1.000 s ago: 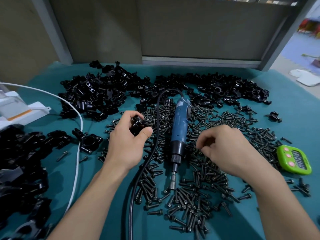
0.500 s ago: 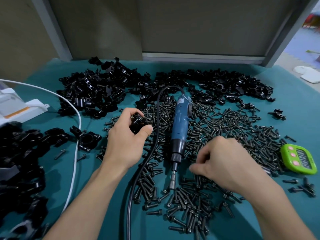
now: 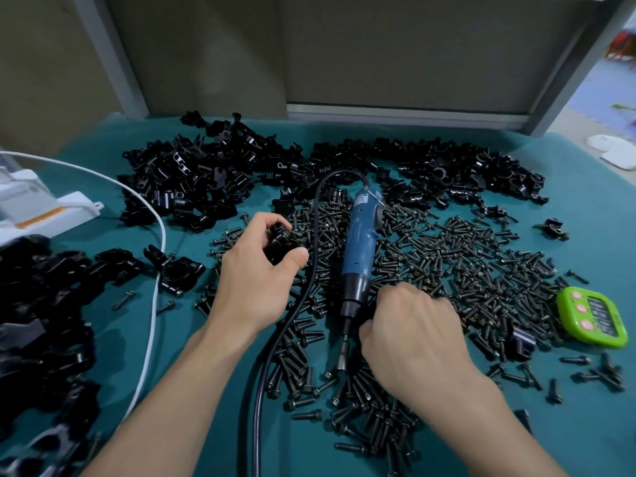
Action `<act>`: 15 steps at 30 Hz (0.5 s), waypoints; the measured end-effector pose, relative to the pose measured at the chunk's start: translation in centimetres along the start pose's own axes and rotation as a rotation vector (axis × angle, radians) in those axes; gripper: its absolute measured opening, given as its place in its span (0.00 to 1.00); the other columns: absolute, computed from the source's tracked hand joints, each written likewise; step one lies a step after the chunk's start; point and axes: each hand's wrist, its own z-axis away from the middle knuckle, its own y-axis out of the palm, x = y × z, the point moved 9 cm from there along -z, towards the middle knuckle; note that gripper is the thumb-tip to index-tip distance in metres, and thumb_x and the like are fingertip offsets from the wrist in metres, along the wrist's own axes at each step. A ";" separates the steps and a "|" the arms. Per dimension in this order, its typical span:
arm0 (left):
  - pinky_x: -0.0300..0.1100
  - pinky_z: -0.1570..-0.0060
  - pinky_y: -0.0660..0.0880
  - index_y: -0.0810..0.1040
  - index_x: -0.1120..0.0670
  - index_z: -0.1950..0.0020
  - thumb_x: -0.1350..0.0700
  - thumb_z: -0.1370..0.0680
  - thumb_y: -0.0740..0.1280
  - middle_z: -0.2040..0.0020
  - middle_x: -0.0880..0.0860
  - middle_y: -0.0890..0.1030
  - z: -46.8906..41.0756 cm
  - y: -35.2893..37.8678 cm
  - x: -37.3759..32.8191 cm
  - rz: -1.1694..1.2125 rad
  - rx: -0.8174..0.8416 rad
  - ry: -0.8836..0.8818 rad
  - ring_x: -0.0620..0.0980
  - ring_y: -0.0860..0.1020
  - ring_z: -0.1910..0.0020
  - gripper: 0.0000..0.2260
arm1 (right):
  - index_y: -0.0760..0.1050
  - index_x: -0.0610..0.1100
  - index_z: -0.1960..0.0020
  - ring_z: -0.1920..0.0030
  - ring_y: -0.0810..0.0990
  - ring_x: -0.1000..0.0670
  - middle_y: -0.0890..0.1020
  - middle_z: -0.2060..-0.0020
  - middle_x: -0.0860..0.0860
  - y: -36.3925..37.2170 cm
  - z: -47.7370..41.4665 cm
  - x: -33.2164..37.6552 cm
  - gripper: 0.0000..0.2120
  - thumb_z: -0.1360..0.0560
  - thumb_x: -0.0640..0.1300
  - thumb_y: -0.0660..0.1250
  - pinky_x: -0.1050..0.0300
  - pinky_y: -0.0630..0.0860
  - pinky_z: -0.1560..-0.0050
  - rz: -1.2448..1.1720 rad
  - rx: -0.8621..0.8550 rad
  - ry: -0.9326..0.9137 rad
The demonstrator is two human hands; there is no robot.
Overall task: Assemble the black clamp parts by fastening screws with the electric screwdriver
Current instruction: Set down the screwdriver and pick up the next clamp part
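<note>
On the green tabletop [image 3: 568, 215], I picked a screw while holding a clamp part.
My left hand [image 3: 256, 280] pinched the black clamp part [image 3: 280, 241]; my right hand [image 3: 413, 335] curled into the screws [image 3: 447, 270] beside the electric screwdriver [image 3: 359, 249], grip unclear. Better to lift one screw cleanly. No containers showed.
</note>
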 end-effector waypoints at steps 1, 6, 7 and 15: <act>0.41 0.65 0.75 0.72 0.37 0.46 0.50 0.21 0.73 0.57 0.52 0.85 0.0 0.0 0.0 0.010 0.002 0.001 0.55 0.79 0.64 0.13 | 0.63 0.51 0.61 0.65 0.70 0.48 0.67 0.62 0.56 0.1 0.0 0.1 0.13 0.21 0.50 0.64 0.51 0.64 0.51 -0.002 -0.011 -0.009; 0.48 0.63 0.77 0.73 0.35 0.46 0.49 0.22 0.74 0.58 0.50 0.84 0.0 0.1 -0.1 0.072 0.030 -0.025 0.53 0.76 0.68 0.12 | 0.73 0.51 0.61 0.70 0.76 0.54 0.80 0.68 0.54 -0.4 -1.1 -3.2 0.10 0.21 0.47 0.66 0.55 0.71 0.64 -0.326 -0.012 0.116; 0.50 0.64 0.77 0.74 0.35 0.47 0.49 0.22 0.74 0.59 0.49 0.83 0.0 0.0 -0.1 0.083 0.037 -0.032 0.50 0.75 0.70 0.12 | 0.75 0.50 0.60 0.73 0.75 0.54 0.81 0.70 0.52 -0.5 -1.4 -4.0 0.10 0.21 0.47 0.67 0.57 0.71 0.68 -0.432 -0.001 0.148; 0.52 0.56 0.83 0.73 0.33 0.48 0.46 0.22 0.74 0.61 0.48 0.86 0.3 0.1 -0.1 0.097 0.020 -0.056 0.45 0.85 0.69 0.11 | 0.81 0.48 0.59 0.74 0.77 0.53 0.83 0.71 0.49 -4.6 -5.0 -1.6 0.06 0.24 0.39 0.71 0.60 0.74 0.71 -0.986 -0.208 -0.047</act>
